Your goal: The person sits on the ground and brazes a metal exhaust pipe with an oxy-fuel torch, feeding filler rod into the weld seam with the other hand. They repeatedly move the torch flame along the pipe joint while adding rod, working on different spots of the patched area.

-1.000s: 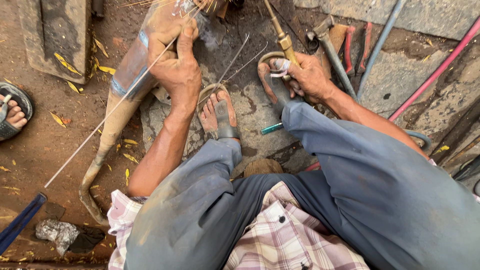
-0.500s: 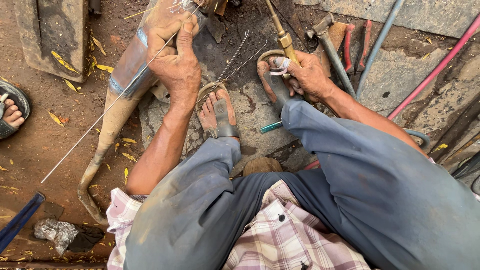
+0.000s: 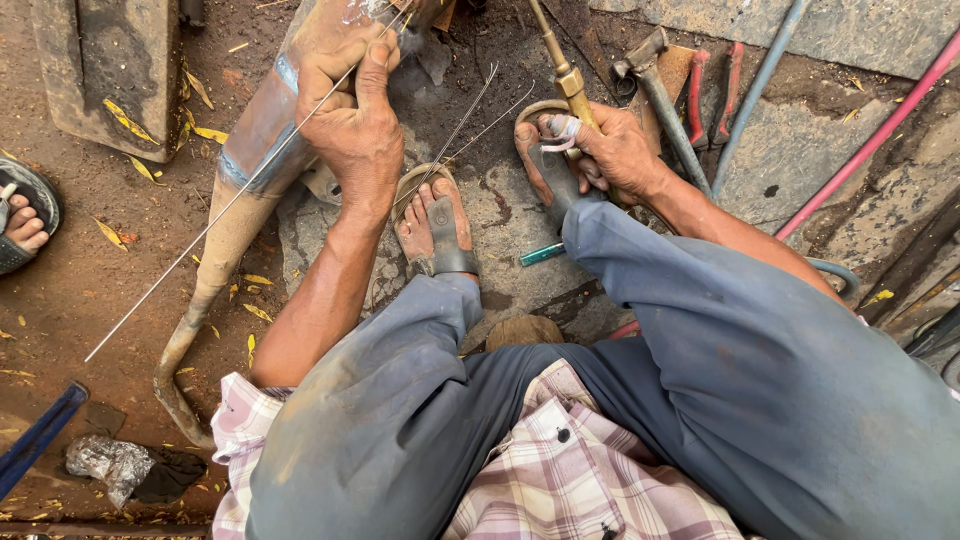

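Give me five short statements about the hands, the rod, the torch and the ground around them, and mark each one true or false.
1. The left hand pinches a long thin metal rod against the rusty exhaust pipe. True.
2. The right hand is empty. False: it grips a brass-tipped torch.
3. Both of the person's feet are bare. False: each foot wears a sandal.
4. Loose spare rods lie on the ground between the two hands. True.
5. A hammer lies left of the exhaust pipe. False: it lies right of the right hand, beside red-handled pliers.
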